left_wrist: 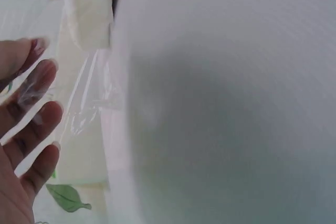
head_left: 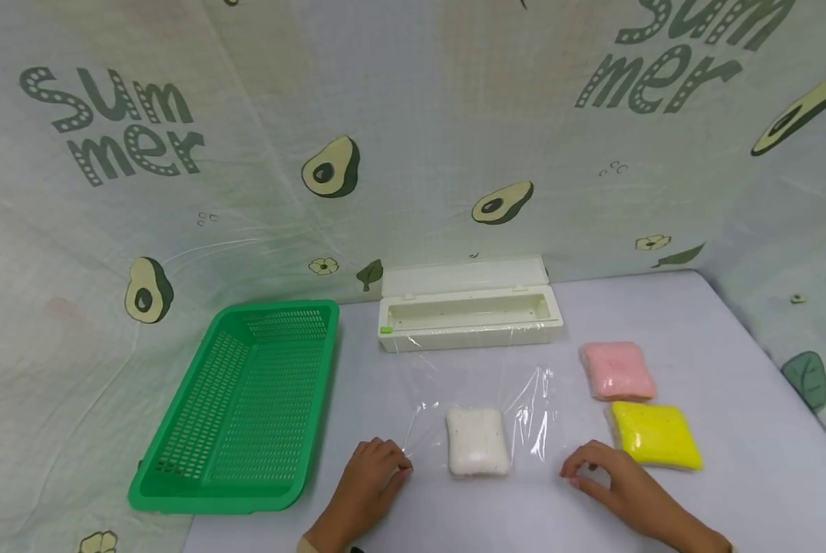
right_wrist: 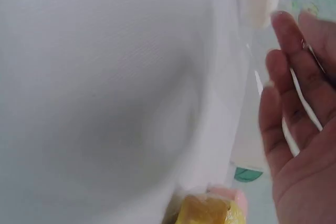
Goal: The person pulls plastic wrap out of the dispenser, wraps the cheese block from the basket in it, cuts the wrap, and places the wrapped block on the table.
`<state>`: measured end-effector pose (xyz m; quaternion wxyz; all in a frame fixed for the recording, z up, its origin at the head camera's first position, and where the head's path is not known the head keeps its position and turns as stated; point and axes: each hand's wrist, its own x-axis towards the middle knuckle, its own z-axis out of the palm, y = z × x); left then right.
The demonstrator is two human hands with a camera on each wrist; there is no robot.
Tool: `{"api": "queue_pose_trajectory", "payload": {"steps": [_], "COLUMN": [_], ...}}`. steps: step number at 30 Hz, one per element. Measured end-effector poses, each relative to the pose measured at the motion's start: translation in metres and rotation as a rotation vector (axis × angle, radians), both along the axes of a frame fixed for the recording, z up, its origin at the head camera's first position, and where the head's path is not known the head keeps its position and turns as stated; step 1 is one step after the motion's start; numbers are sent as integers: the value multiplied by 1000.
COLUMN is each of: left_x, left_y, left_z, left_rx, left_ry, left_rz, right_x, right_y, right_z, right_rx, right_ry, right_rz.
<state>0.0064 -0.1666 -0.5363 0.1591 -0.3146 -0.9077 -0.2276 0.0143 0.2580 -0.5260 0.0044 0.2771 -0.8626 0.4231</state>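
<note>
A white pillow-shaped block [head_left: 478,445] lies on a sheet of clear plastic wrap [head_left: 539,411], between my two hands. The sheet stretches back to an open white wrap dispenser box [head_left: 468,338]. My left hand [head_left: 371,484], left of the block, pinches the near left part of the wrap between thumb and index finger. On the other side, my right hand [head_left: 613,484] pinches the near right edge of it. In the left wrist view, wrap [left_wrist: 86,98] runs over the fingertips [left_wrist: 44,72]. The other fingers of both hands are loosely bent.
Right of the wrap lie a pink block [head_left: 619,371] and a yellow block [head_left: 656,435], both with a shiny clear covering. A green plastic basket [head_left: 261,418] stands at the left. Behind the table [head_left: 634,307] hangs a cloth [head_left: 413,138] printed with avocados.
</note>
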Motion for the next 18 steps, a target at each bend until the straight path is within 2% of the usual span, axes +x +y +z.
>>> {"api": "queue_pose_trajectory", "payload": {"steps": [3, 5, 9, 12, 15, 18], "left_x": [-1, -2, -4, -7, -9, -9], "left_y": [3, 5, 11, 14, 19, 23], "left_z": [0, 1, -1, -2, -5, -6], "left_rx": [102, 151, 199, 199, 181, 168], "left_ry": [-89, -174, -327, -416, -454, -445], "left_rz": [57, 108, 191, 241, 283, 306], "right_x": [-5, -7, -11, -13, -15, -16], "right_y": [-5, -9, -17, -25, -32, -36], "right_z": [4, 4, 1, 1, 2, 3], "right_rx": [-10, -38, -75, -31, 84, 188], "right_ry": [-62, -62, -116, -178, -246, -277], "right_rz": [-86, -120, -191, -278, -356, -393]}}
